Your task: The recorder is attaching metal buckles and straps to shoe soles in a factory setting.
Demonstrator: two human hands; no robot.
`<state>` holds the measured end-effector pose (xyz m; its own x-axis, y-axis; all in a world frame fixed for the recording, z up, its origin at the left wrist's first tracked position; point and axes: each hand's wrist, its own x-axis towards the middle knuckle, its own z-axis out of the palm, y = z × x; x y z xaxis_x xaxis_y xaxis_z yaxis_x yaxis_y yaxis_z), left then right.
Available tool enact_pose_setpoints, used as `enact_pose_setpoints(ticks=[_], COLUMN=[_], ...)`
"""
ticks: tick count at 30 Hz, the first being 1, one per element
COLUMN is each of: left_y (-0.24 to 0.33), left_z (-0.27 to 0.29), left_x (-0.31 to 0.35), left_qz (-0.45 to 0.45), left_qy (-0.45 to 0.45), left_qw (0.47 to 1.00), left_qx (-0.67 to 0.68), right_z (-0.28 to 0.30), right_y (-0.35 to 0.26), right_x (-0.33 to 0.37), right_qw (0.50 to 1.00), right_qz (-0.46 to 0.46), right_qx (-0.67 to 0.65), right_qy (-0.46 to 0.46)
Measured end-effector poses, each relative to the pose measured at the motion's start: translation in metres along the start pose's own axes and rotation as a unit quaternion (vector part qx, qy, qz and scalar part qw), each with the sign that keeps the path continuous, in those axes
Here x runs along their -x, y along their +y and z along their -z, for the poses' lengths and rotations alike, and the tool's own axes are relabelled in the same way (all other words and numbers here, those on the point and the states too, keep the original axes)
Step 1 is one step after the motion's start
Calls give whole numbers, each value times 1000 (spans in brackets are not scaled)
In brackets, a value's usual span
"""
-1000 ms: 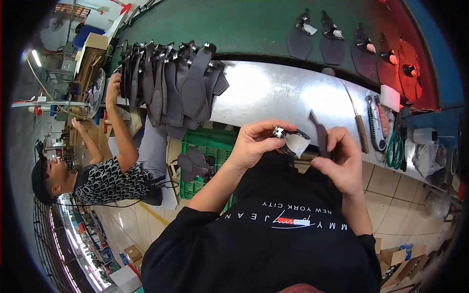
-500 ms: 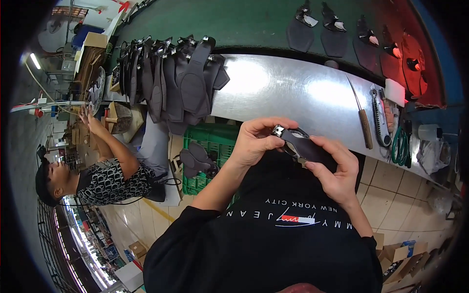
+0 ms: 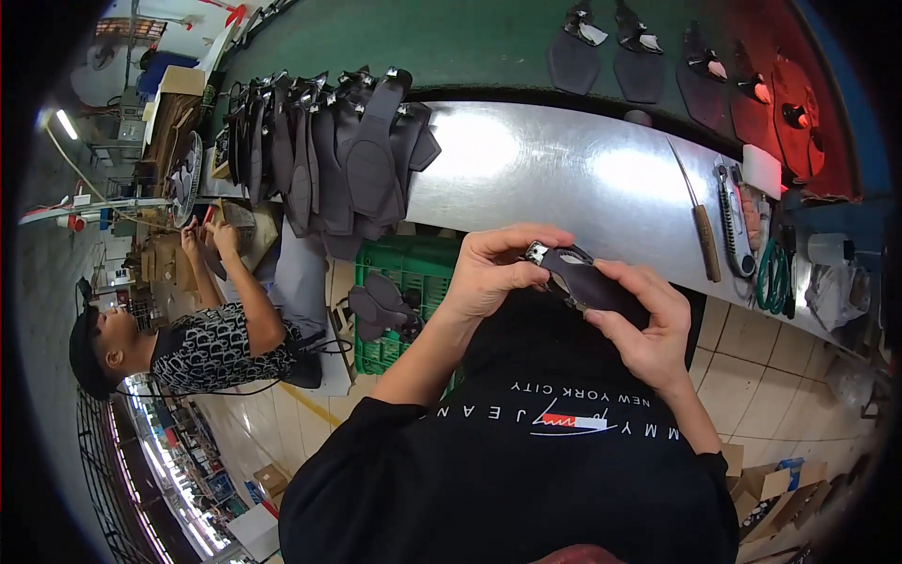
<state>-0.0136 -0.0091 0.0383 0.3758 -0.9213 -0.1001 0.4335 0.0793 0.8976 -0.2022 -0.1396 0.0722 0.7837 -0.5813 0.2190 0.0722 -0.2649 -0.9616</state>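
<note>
Between both my hands, over the front edge of the metal worktop, is a dark grey padded strap piece (image 3: 601, 289) with a shiny metal clip (image 3: 537, 252) at its left end. My left hand (image 3: 490, 270) pinches that end between thumb and fingers. At the other end, my right hand (image 3: 655, 324) grips the wider part, thumb below and fingers above. The strap looks bent into a loop, with a gap showing in its middle. Similar dark padded pieces (image 3: 371, 174) lie in an overlapping row to the left, many with metal clips at their far ends.
On the steel worktop (image 3: 554, 179) lie a wooden-handled awl (image 3: 703, 240), a utility knife (image 3: 736, 226) and green-handled scissors (image 3: 774, 273). Beyond, a green belt (image 3: 451, 52) carries several dark pieces. A green crate (image 3: 427, 273) stands below left. A co-worker (image 3: 216, 343) sits at the left.
The strap piece has turned slightly in my hands, showing more of its flat face. The co-worker's hands have come down and moved right, now close together.
</note>
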Motion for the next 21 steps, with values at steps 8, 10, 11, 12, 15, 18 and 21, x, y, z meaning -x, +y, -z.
enact_pose_setpoints(ticks=[8,10,11,12,15,18,21], left_y=[5,5,5,4,-1,-3,0], left_z=[-7,-7,-7,-8,-9,-9,-6], left_x=[2,2,2,2,1,1,2], left_qz=[9,19,7,-6,-25,-33,5], left_qy=[26,29,26,23,14,10,17], left_qw=[999,999,999,999,1000,999,1000], left_qx=[-27,-34,-30,-25,4,3,-25], right_z=[2,3,2,2,2,2,1], right_y=[-3,-2,-2,-2,-2,-2,-1], right_x=[0,0,0,0,0,1,1], right_qw=[1000,1000,1000,1000,1000,1000,1000], right_qz=[1,3,8,13,8,5,8], right_qx=[13,16,11,6,6,11,17], right_qy=[-1,-1,1,3,-3,-4,-1])
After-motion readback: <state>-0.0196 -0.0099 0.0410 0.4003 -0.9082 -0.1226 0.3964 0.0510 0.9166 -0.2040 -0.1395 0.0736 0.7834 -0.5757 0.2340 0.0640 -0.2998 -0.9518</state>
